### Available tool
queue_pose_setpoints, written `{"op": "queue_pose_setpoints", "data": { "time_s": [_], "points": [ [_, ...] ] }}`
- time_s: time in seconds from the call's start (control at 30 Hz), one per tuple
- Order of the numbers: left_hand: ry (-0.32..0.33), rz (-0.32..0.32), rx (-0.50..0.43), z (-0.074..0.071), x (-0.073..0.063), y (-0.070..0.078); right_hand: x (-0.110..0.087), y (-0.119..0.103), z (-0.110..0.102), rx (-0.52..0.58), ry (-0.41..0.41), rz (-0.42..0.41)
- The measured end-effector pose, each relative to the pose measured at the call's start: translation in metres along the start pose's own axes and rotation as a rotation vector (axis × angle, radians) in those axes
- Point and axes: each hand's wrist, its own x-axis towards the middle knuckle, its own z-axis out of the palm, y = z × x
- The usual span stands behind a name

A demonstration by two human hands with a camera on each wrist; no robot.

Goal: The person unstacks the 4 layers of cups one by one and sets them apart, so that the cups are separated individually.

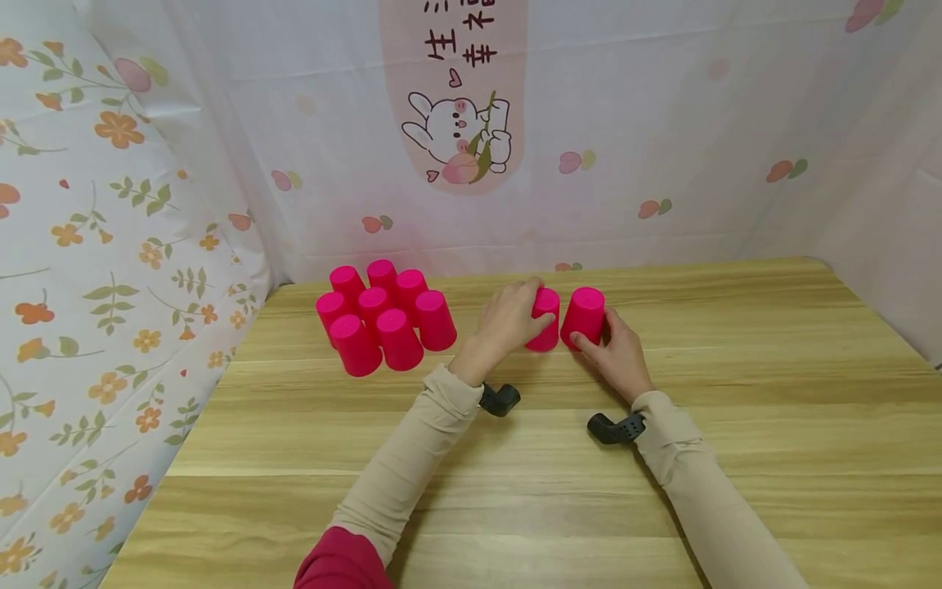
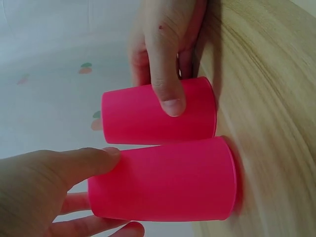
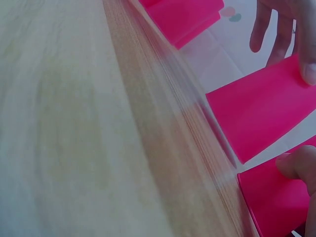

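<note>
Two pink cups stand upside down side by side at the back of the table, narrow ends up. My left hand (image 1: 511, 315) grips the left cup (image 1: 545, 331) near its top; in the left wrist view the thumb lies on the side of this cup (image 2: 168, 185) and the other fingers are behind it. My right hand (image 1: 616, 353) holds the right cup (image 1: 585, 315) lower down, its thumb across the wall of the cup (image 2: 133, 116). In the right wrist view both cups show close together, with the left-hand cup (image 3: 261, 108) right at the tabletop.
Several more upside-down pink cups (image 1: 401, 339) stand in a tight cluster at the back left of the wooden table (image 1: 515, 491). A white printed cloth (image 1: 625, 106) hangs behind the table's far edge, and a flowered cloth (image 1: 110, 245) hangs on the left.
</note>
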Motion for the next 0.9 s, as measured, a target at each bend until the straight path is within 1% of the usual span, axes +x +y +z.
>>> {"op": "queue_pose_setpoints", "data": {
  "time_s": [0.13, 0.33, 0.57, 0.77, 0.9],
  "points": [
    [-0.008, 0.001, -0.010, -0.005, -0.004, -0.001, 0.000, 0.001, 0.001, 0.004, -0.007, 0.004],
    [-0.020, 0.027, 0.030, -0.014, -0.015, -0.007, 0.001, -0.001, 0.001, 0.001, -0.005, 0.009],
    [-0.023, 0.044, 0.050, -0.027, -0.028, -0.014, 0.000, -0.001, 0.001, -0.009, -0.002, 0.016],
    [-0.015, 0.050, 0.085, -0.036, -0.045, -0.024, 0.000, 0.002, 0.001, -0.004, -0.003, 0.009],
    [-0.001, 0.061, 0.082, -0.043, -0.058, -0.033, 0.000, 0.001, 0.001, 0.004, -0.004, 0.011]
  ]
}}
